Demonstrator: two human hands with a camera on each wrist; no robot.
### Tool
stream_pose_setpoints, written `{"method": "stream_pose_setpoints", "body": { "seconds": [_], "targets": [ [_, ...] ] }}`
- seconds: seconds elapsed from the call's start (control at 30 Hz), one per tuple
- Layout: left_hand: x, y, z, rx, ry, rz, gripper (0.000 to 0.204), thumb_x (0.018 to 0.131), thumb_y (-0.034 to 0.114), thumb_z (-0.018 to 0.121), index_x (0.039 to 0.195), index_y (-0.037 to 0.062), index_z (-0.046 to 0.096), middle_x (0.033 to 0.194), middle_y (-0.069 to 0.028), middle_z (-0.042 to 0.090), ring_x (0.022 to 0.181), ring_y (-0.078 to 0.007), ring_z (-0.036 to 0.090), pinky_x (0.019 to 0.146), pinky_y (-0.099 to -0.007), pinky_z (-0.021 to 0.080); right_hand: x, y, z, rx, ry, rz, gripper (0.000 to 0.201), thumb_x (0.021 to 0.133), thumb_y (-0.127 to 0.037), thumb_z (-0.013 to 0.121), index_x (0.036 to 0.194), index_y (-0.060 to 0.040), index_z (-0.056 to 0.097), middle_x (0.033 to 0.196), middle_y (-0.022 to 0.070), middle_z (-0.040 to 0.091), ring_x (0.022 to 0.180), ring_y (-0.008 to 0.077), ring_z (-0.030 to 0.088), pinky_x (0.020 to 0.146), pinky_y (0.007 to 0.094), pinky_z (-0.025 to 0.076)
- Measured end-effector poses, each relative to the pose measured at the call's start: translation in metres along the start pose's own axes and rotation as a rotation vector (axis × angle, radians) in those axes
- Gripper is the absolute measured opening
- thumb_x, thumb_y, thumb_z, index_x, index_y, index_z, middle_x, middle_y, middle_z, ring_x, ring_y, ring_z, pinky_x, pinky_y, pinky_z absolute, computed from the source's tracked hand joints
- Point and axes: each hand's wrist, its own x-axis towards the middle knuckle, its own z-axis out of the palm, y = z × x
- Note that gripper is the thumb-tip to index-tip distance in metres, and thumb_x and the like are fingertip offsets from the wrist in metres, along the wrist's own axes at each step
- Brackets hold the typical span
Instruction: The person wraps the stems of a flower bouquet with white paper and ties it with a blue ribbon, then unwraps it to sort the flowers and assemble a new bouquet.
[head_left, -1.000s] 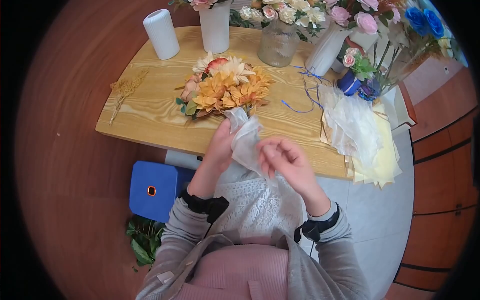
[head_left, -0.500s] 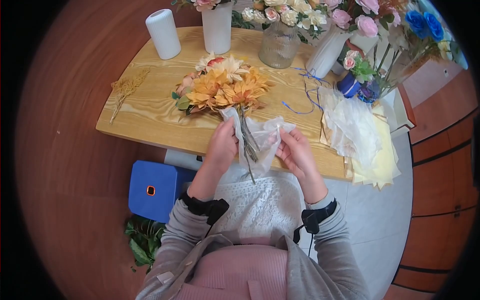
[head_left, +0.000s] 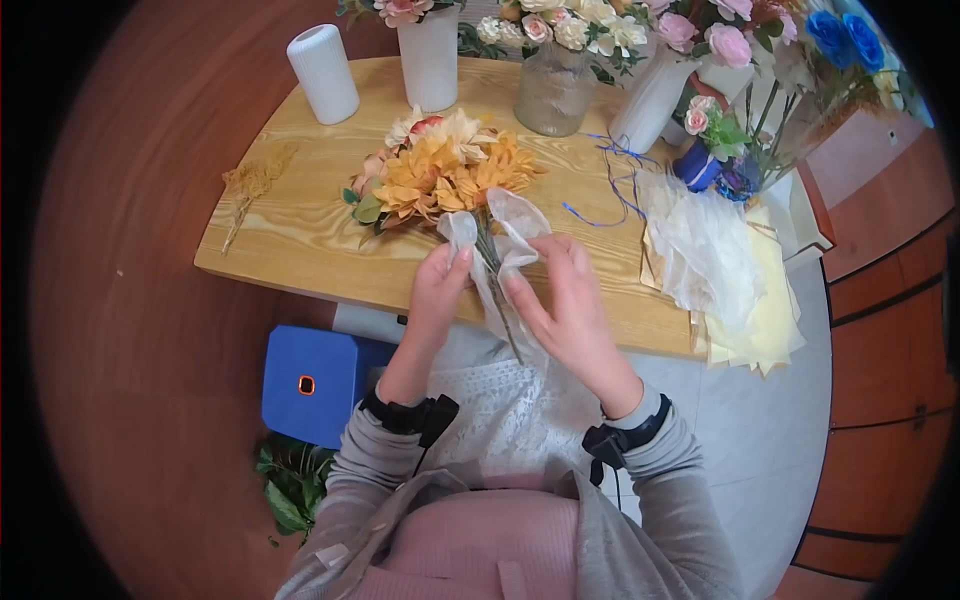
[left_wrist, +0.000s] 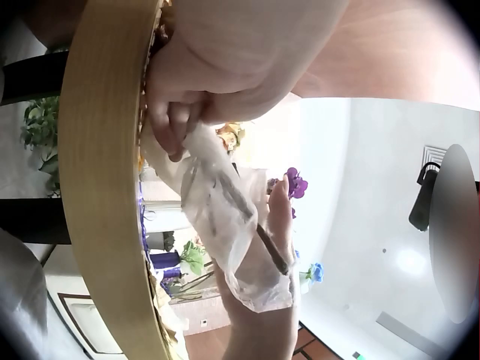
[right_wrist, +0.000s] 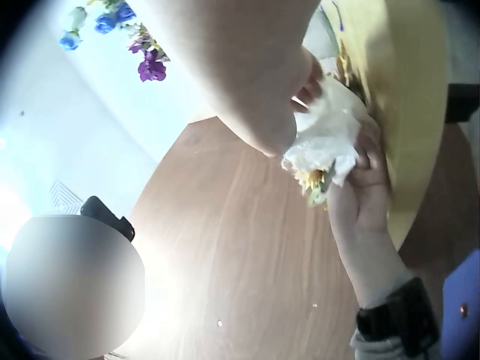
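Note:
A bouquet of orange and cream flowers (head_left: 450, 170) lies at the table's front, its dark stems (head_left: 508, 315) pointing toward the person. Thin white wrapping paper (head_left: 515, 225) surrounds the stems on both sides. On the left of the stems the left hand (head_left: 437, 295) pinches the paper between thumb and fingers. The right hand (head_left: 572, 315) holds the paper's other side with thumb and fingers. In the left wrist view the stem end (left_wrist: 272, 249) sticks out of the crumpled paper (left_wrist: 225, 210). The right wrist view shows the paper (right_wrist: 326, 135) between both hands.
On the wooden table (head_left: 330, 220) lie a dried sprig (head_left: 250, 190), blue ribbon (head_left: 622, 190) and a stack of paper sheets (head_left: 715, 260). Several vases stand along the back, among them an empty white one (head_left: 323, 75). A blue box (head_left: 312, 385) is below at left.
The right hand has moved inward and turned, bringing its side of the paper from spread out at the right toward the stems. The left hand stays at the left side of the stems.

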Motion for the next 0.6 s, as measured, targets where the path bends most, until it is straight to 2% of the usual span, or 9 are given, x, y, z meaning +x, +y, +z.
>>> {"method": "stream_pose_setpoints", "body": {
  "seconds": [0.03, 0.1, 0.13, 0.2, 0.23, 0.33, 0.4, 0.47, 0.6],
  "targets": [
    [0.001, -0.003, -0.002, 0.007, -0.017, 0.036, 0.02, 0.095, 0.018, 0.053, 0.102, -0.0008, 0.057, 0.09, -0.003, 0.063, 0.081, -0.0083, 0.058, 0.076, -0.0254, 0.048, 0.001, 0.0, 0.001, 0.002, -0.002, -0.006, 0.037, 0.082, -0.023, 0.067, 0.106, 0.0033, 0.055, 0.094, 0.0211, 0.057, 0.084, 0.0364, 0.056, 0.077, 0.0424, 0.045],
    [0.003, -0.007, -0.011, 0.124, -0.005, 0.076, 0.02, 0.095, 0.017, 0.053, 0.102, -0.0009, 0.057, 0.088, -0.0031, 0.063, 0.08, -0.0079, 0.058, 0.076, -0.0255, 0.048, 0.002, 0.0, 0.002, -0.076, -0.37, 0.128, 0.038, 0.08, -0.024, 0.069, 0.103, 0.0034, 0.057, 0.082, 0.0186, 0.06, 0.075, 0.0359, 0.058, 0.071, 0.0407, 0.047],
    [0.003, -0.008, -0.013, 0.243, -0.005, 0.11, 0.019, 0.095, 0.017, 0.053, 0.101, -0.0011, 0.057, 0.086, -0.0033, 0.063, 0.08, -0.0076, 0.057, 0.076, -0.0256, 0.048, 0.003, 0.003, 0.005, -0.075, -0.372, 0.127, 0.038, 0.08, -0.024, 0.069, 0.103, 0.0034, 0.057, 0.082, 0.0186, 0.06, 0.075, 0.0359, 0.058, 0.071, 0.0407, 0.047],
    [0.003, -0.01, -0.015, 0.308, 0.023, 0.164, 0.018, 0.095, 0.016, 0.053, 0.1, -0.0009, 0.058, 0.085, -0.0034, 0.062, 0.077, -0.0079, 0.057, 0.072, -0.0257, 0.048, 0.002, 0.016, 0.017, 0.22, -0.596, 0.314, 0.034, 0.081, -0.025, 0.07, 0.099, 0.0016, 0.06, 0.076, 0.0106, 0.063, 0.067, 0.0269, 0.06, 0.065, 0.0354, 0.048],
    [0.003, -0.011, -0.015, 0.371, 0.054, 0.219, 0.017, 0.095, 0.015, 0.053, 0.099, -0.0006, 0.059, 0.084, -0.0035, 0.062, 0.075, -0.0082, 0.058, 0.068, -0.0257, 0.049, 0.0, 0.024, 0.023, 0.217, -0.596, 0.312, 0.034, 0.081, -0.025, 0.07, 0.099, 0.0016, 0.06, 0.076, 0.0106, 0.063, 0.067, 0.0269, 0.06, 0.065, 0.0354, 0.048],
    [-0.005, 0.005, -0.012, 0.351, 0.117, 0.203, 0.015, 0.094, 0.013, 0.053, 0.098, -0.0006, 0.058, 0.082, -0.0021, 0.061, 0.07, -0.009, 0.058, 0.059, -0.0264, 0.047, -0.001, 0.034, 0.031, 0.771, -0.567, 0.64, 0.026, 0.085, -0.022, 0.066, 0.1, -0.0019, 0.06, 0.084, 0.0035, 0.064, 0.073, 0.0156, 0.06, 0.064, 0.0292, 0.047],
    [-0.012, 0.01, -0.016, 0.362, 0.162, 0.154, 0.015, 0.092, 0.013, 0.056, 0.098, -0.0012, 0.058, 0.08, -0.0031, 0.061, 0.068, -0.0107, 0.058, 0.057, -0.0269, 0.047, 0.007, 0.028, 0.024, 1.105, -0.445, 0.999, 0.023, 0.087, -0.019, 0.064, 0.104, -0.0046, 0.058, 0.091, -0.0009, 0.062, 0.079, 0.0092, 0.058, 0.066, 0.0262, 0.047],
    [-0.019, 0.013, -0.023, 0.375, 0.197, 0.102, 0.016, 0.09, 0.012, 0.058, 0.097, -0.0018, 0.057, 0.077, -0.004, 0.06, 0.065, -0.0123, 0.059, 0.054, -0.0273, 0.046, 0.005, 0.036, 0.024, 1.108, -0.449, 0.98, 0.025, 0.088, -0.018, 0.064, 0.107, -0.0046, 0.057, 0.093, -0.0006, 0.061, 0.081, 0.0091, 0.058, 0.068, 0.0255, 0.048],
    [-0.044, 0.039, -0.017, 1.041, 0.127, 0.067, 0.028, 0.081, 0.007, 0.064, 0.105, -0.0014, 0.053, 0.079, -0.0108, 0.057, 0.072, -0.0204, 0.06, 0.06, -0.0328, 0.047, 0.005, 0.036, 0.02, 1.169, -0.473, 1.028, 0.031, 0.088, -0.016, 0.063, 0.115, -0.0037, 0.053, 0.093, -0.0002, 0.06, 0.084, 0.0081, 0.057, 0.07, 0.0236, 0.048]
  ]
}}
